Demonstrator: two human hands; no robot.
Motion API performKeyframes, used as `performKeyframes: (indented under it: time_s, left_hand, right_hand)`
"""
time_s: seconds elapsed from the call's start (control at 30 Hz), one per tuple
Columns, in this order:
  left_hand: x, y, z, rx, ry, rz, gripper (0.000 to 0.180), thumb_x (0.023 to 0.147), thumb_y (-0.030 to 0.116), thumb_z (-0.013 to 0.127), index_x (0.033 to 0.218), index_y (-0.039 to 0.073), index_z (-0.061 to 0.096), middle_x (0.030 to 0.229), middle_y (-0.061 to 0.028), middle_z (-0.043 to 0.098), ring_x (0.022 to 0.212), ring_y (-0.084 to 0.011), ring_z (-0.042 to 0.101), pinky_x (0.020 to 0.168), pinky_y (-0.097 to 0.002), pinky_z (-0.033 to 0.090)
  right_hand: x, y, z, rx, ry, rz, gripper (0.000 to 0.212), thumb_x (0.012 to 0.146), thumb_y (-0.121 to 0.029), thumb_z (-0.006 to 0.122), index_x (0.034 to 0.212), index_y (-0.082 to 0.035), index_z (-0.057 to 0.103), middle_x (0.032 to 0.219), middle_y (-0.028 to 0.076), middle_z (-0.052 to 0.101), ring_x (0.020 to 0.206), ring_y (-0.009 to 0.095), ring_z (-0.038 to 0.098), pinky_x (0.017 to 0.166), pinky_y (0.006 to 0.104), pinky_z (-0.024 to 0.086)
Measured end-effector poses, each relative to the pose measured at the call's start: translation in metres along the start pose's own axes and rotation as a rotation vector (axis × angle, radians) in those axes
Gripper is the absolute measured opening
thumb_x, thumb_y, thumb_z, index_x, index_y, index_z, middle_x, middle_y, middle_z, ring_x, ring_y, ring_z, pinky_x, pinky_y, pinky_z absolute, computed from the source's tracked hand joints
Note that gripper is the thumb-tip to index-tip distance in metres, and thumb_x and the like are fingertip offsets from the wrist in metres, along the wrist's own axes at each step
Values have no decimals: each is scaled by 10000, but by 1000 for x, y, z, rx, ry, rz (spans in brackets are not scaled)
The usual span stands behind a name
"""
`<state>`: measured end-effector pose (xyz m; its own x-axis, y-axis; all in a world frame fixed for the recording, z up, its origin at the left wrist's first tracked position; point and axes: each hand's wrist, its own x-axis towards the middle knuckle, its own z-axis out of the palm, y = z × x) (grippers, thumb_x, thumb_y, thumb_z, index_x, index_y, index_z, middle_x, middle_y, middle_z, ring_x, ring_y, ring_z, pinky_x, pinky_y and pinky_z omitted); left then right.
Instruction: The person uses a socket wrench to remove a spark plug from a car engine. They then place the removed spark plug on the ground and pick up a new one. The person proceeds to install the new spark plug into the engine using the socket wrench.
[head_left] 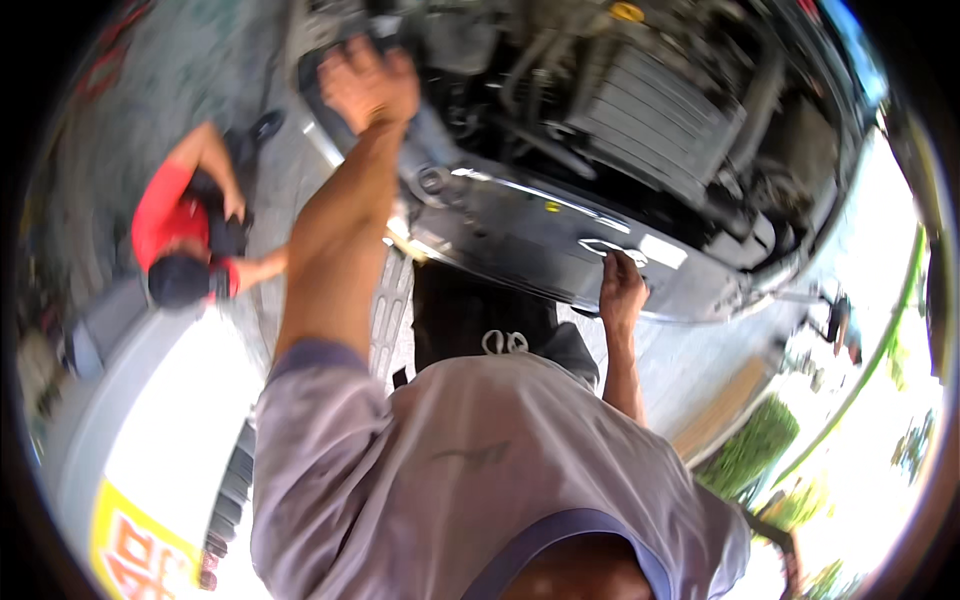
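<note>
My left hand (370, 85) is open, its fingers spread and slightly blurred, over the left front corner of a car's engine bay. Whether its palm rests on the dark part there cannot be made out. Low in front of me, my right hand (624, 290) is closed, with the fingertips pinched together at a thin, shiny white loop (600, 245) against the dark front panel (520, 225). What the loop belongs to is unclear. Behind the panel lies the engine, topped by a ribbed grey cover (655, 120).
On the left, a person in a red shirt (170, 220) and dark cap bends beside a white vehicle (160, 430) with a yellow patch. A yellow cap (627, 12) sits far back on the engine. To the right are a green hedge (750, 450) and bright daylight.
</note>
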<state>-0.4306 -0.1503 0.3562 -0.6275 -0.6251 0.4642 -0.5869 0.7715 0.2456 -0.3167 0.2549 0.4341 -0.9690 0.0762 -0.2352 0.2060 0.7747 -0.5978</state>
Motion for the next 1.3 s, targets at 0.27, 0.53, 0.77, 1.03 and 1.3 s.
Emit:
performKeyframes:
  time_s: [0.27,0.53,0.77,1.03,1.3]
  left_hand:
    - [-39,-5,41,-584,-121,-105,651,856,363,610,1407,86,403,1505,-213,291,1403,-404,233,1143,-541,209]
    - [-309,-116,-107,-723,-118,-570,173,839,74,610,999,25,648,818,-153,666,754,-346,640,696,-416,521]
    - [-553,-219,-30,-195,-1004,-1333,343,811,267,573,1066,62,678,1010,-218,682,956,-397,650,874,-472,511]
    - [-585,-303,198,-24,-885,-1259,483,759,192,607,1217,60,528,1101,-203,601,1043,-425,580,897,-487,486]
    - [-591,-343,282,47,-916,-1162,271,840,136,562,1076,35,475,1084,-234,590,991,-449,619,834,-538,508]
  right_hand:
    - [-12,-57,63,-274,-21,-693,255,856,-110,645,1098,-35,620,1038,182,627,926,401,596,767,457,489]
    - [8,-40,114,-640,118,-741,546,859,-222,636,1356,-114,437,1334,152,454,1207,382,440,931,554,349]
    - [23,-21,130,-688,429,-904,355,947,-190,529,1268,-40,528,1225,182,532,1129,365,513,922,499,386]
    - [30,-15,137,-646,442,-804,430,1005,-291,474,1329,-9,474,1260,199,538,1150,337,544,926,437,480]
    - [36,-14,155,-590,442,-819,420,990,-288,486,1319,-28,496,1256,201,553,1131,349,561,917,446,479]
